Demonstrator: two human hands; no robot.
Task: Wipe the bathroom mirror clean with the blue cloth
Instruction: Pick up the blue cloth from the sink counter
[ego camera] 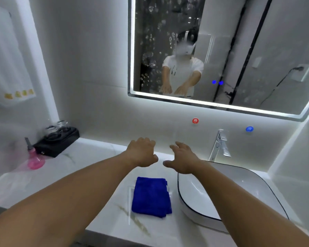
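A folded blue cloth (151,196) lies flat on the white marble counter (89,177), just left of the basin. On the wall above hangs the lit-edged mirror (239,50), with many water spots over its left part. My left hand (142,152) and my right hand (183,158) both hover palm down over the counter beyond the cloth, fingers loosely spread, holding nothing. Neither hand touches the cloth or the mirror.
A white basin (227,191) with a dark rim sits right of the cloth, with a chrome tap (219,146) behind it. A pink bottle (34,158) and a black tray with glasses (58,138) stand at the counter's far left. A white towel (7,65) hangs on the left wall.
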